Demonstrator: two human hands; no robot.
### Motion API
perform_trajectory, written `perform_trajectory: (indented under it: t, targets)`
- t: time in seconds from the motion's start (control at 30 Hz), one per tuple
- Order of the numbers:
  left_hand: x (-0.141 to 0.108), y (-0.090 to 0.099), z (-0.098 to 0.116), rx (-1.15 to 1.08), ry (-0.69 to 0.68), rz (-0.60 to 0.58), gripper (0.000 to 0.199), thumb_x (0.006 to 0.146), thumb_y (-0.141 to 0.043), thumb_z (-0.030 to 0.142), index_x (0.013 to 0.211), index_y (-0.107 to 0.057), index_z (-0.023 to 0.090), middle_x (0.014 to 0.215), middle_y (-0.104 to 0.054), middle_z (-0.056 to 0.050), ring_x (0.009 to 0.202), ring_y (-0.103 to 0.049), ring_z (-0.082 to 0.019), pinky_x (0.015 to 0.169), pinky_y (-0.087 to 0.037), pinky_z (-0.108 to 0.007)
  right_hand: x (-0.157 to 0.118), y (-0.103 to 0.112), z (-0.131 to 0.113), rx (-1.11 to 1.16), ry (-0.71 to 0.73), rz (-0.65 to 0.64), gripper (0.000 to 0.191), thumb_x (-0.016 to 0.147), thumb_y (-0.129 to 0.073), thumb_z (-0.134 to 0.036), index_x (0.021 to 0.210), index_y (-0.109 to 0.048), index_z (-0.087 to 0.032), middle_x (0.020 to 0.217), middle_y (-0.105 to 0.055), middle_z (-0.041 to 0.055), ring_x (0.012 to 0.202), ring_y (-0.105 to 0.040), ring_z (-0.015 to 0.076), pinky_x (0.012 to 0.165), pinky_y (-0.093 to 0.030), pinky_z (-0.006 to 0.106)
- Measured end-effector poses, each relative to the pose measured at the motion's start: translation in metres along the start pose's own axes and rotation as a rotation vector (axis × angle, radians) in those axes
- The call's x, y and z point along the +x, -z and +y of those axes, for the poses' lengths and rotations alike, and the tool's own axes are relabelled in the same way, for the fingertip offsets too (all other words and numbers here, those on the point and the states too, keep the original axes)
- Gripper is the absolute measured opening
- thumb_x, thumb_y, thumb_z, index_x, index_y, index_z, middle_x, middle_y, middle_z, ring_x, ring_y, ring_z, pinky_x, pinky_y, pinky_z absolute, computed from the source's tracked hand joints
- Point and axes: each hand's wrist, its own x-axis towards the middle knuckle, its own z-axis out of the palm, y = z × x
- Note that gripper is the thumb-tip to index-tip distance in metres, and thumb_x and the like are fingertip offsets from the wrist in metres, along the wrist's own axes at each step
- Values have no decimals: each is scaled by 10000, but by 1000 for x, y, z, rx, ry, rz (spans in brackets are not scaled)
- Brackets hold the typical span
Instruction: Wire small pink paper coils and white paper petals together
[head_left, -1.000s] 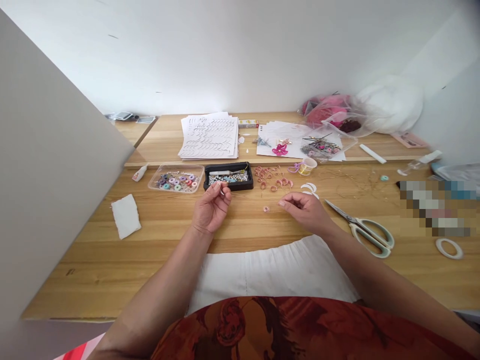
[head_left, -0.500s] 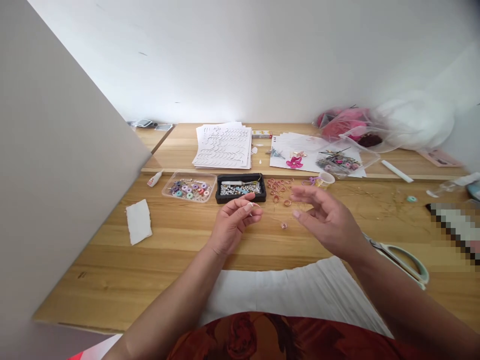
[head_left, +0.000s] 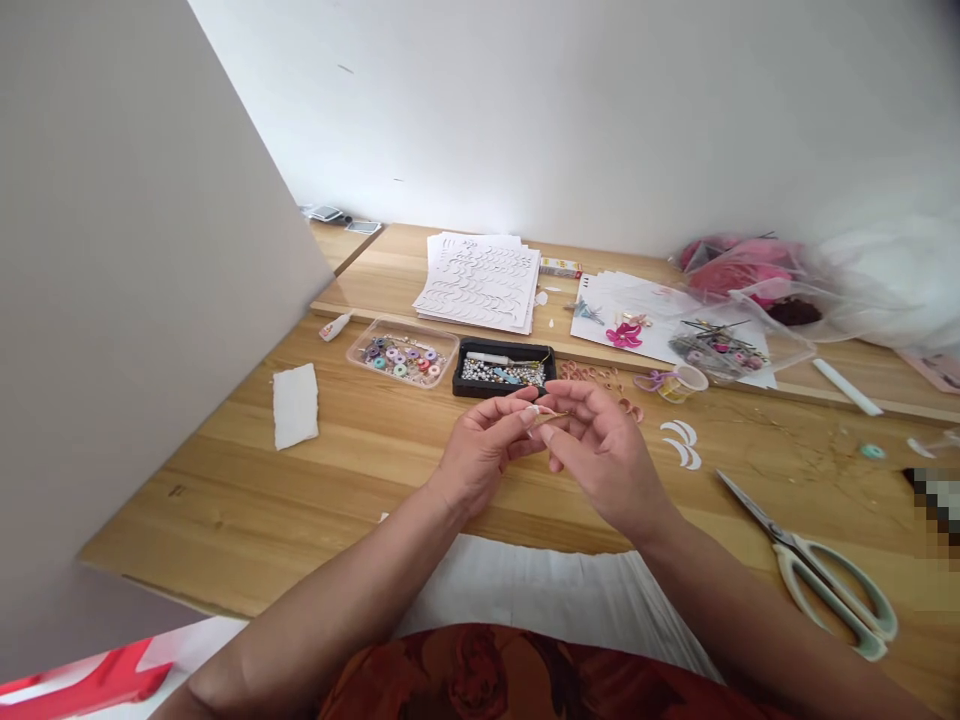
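In the middle of the view, my left hand pinches a small thin curved piece, whitish with a pinkish-gold edge. The fingertips of my right hand meet it from the other side, closed on its right end. Fingers cover much of the piece, so its full shape is hidden. Just right of my hands lie several white paper crescents. Behind the fingers sits a black tray of silvery beads with a small white tube in it. Coppery rings lie beyond my right hand, partly covered.
Scissors lie beside my right forearm. A clear box of colourful beads, a glue bottle and a white tissue are on the left. Crescent-printed sheets and a pink flower rest on the raised board.
My right hand has moved left and closed on the piece in my left hand. The view has turned, and the white crescents and the whole pair of scissors now show.
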Motion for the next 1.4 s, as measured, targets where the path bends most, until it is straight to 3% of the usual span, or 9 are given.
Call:
perform_trajectory:
  t: [0.1,0.3,0.53,0.73,0.83,0.93,1.13,1.23,1.4]
  targets:
    - [-3,-2,-2,-18,10,21,216,686,-904,278,751,-747,144,1079,-751,-84,897,-700,-171,798,-590,-310,2,-1,3,-4,25,-7,262,849,-728,-321,1065,-622,-218,966,-684,51,704,-616,123,532,-519,236]
    - [-4,-3,-3,-47,29,63,261,639,-934,284,740,-746,133,1067,-747,-76,853,-695,-148,807,-595,-298,3,-3,7,72,39,6,270,825,-783,-363,1010,-646,-223,940,-701,35,711,-625,125,555,-515,243]
    - [-3,-3,-2,-44,49,62,241,697,-903,293,794,-756,128,1011,-759,-63,762,-698,-119,806,-598,-302,7,3,17,140,29,-7,186,868,-769,-369,873,-688,-202,690,-678,3,621,-604,112,548,-493,233]
    - [-3,-4,-2,-22,53,80,264,670,-913,295,775,-749,117,986,-754,-67,744,-693,-121,785,-588,-295,11,7,26,289,10,-37,144,833,-806,-320,830,-714,-209,852,-700,10,643,-625,97,554,-489,231]
    - [-2,-4,-2,4,47,73,254,686,-902,297,784,-752,117,909,-742,-56,725,-674,-114,774,-583,-292,13,10,29,318,-15,-85,138,853,-788,-312,808,-711,-206,796,-690,3,650,-613,93,579,-486,224]
    - [-2,-3,-3,36,21,92,244,697,-893,304,765,-747,121,969,-732,-60,760,-671,-117,791,-584,-302,13,12,31,331,-55,-109,132,863,-776,-325,858,-720,-206,773,-686,4,664,-613,95,591,-490,220]
    - [-4,-1,-1,115,-55,116,254,693,-894,335,751,-752,132,1113,-710,-68,830,-676,-127,864,-564,-332,5,2,28,370,-149,72,452,724,-882,-308,1110,-656,-249,1025,-662,1,675,-656,103,534,-503,232]
    - [-4,-1,0,158,-79,152,251,692,-894,350,760,-763,147,1055,-732,-67,896,-664,-146,833,-535,-291,1,-4,27,389,-227,118,450,684,-903,-329,1028,-633,-224,956,-674,-5,573,-618,89,460,-446,216]
    - [-2,0,3,259,-128,215,222,700,-886,365,780,-789,181,893,-760,-35,744,-571,-87,659,-421,-202,1,-5,30,350,-256,140,333,691,-895,-361,828,-647,-186,685,-613,-40,478,-491,58,415,-328,186]
